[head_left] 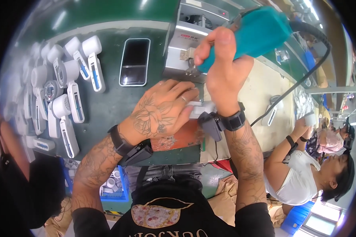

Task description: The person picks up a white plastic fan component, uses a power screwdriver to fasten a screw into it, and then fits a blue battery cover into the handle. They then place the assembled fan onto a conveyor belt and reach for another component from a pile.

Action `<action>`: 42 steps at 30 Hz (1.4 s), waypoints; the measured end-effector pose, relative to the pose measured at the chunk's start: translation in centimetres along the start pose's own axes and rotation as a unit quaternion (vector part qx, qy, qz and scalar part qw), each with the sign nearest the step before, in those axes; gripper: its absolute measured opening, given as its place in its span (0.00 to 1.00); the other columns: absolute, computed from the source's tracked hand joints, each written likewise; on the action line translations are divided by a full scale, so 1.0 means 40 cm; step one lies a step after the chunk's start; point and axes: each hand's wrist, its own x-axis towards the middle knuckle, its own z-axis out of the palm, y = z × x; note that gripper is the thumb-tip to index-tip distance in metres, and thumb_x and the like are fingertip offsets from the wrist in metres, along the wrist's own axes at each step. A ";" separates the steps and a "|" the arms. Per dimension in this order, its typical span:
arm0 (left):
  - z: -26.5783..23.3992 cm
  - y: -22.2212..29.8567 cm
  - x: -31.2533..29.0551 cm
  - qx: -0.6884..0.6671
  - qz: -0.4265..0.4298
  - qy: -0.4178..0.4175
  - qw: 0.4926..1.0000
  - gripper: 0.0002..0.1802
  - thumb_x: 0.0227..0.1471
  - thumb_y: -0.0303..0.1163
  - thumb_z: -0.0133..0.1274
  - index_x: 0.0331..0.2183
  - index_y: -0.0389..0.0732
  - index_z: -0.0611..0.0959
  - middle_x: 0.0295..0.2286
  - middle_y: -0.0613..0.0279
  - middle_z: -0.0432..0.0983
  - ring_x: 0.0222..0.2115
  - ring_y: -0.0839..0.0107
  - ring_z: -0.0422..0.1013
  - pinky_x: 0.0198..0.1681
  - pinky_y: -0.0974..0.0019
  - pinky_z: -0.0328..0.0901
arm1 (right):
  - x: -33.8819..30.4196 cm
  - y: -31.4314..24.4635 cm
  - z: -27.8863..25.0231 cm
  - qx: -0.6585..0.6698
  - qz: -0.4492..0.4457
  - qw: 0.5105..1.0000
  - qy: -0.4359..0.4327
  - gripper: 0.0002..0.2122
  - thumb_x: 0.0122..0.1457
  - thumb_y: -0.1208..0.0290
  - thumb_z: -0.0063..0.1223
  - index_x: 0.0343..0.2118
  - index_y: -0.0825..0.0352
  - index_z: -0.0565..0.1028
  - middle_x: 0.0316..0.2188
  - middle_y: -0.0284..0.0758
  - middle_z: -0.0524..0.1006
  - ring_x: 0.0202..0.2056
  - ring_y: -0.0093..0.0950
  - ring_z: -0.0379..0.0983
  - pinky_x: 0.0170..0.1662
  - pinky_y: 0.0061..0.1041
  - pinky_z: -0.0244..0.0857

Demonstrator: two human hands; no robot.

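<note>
White plastic, a small part (199,108) lies near the picture's centre on an orange pad (182,137), pinned under the flat, spread fingers of the left hand (162,112). At one o'clock from it the right hand (221,69) is clenched around a teal power screwdriver (251,33), tip pointing down at the part. A grey metal machine (188,41) stands at twelve o'clock. On the green tabletop (110,104), a dark phone (135,62) lies at eleven o'clock, and rows of white handheld devices (67,94) at nine. A co-worker (304,166) sits at four o'clock.
</note>
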 end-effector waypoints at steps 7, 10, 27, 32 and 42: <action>-0.010 0.011 0.006 0.020 0.003 -0.003 1.000 0.16 0.50 0.31 0.53 0.43 0.37 0.78 0.43 0.55 0.72 0.42 0.58 0.70 0.47 0.57 0.65 | -0.134 -0.109 -0.083 0.071 0.067 0.995 0.021 0.26 0.63 0.44 0.47 0.39 0.71 0.69 0.17 0.32 0.65 0.18 0.26 0.64 0.24 0.27 0.62; -0.004 0.005 0.000 0.026 0.006 0.000 1.000 0.16 0.50 0.31 0.54 0.42 0.38 0.78 0.43 0.55 0.72 0.41 0.58 0.70 0.47 0.58 0.66 | -0.162 -0.118 -0.085 0.016 0.077 0.997 -0.003 0.30 0.60 0.39 0.49 0.40 0.71 0.69 0.17 0.34 0.67 0.18 0.27 0.65 0.24 0.27 0.61; 0.003 0.013 -0.001 0.057 0.010 -0.013 0.998 0.17 0.50 0.31 0.53 0.44 0.39 0.78 0.44 0.57 0.72 0.40 0.59 0.70 0.46 0.59 0.66 | -0.205 -0.079 -0.074 0.027 0.076 0.997 0.004 0.26 0.60 0.46 0.54 0.36 0.71 0.66 0.18 0.37 0.68 0.20 0.28 0.66 0.25 0.27 0.63; 0.000 0.014 0.001 0.053 -0.003 -0.036 0.998 0.17 0.53 0.32 0.50 0.45 0.40 0.78 0.46 0.56 0.72 0.42 0.58 0.70 0.47 0.57 0.66 | -0.219 -0.048 -0.088 -0.028 0.009 1.000 -0.009 0.21 0.63 0.52 0.53 0.34 0.71 0.68 0.19 0.36 0.70 0.21 0.26 0.68 0.25 0.24 0.63; 0.003 0.048 0.001 0.086 0.041 -0.014 0.995 0.22 0.52 0.35 0.55 0.49 0.38 0.76 0.49 0.53 0.70 0.48 0.53 0.66 0.53 0.54 0.62 | -0.249 -0.130 -0.115 0.056 0.060 0.992 0.098 0.19 0.67 0.54 0.47 0.39 0.70 0.71 0.21 0.32 0.71 0.23 0.23 0.68 0.28 0.23 0.65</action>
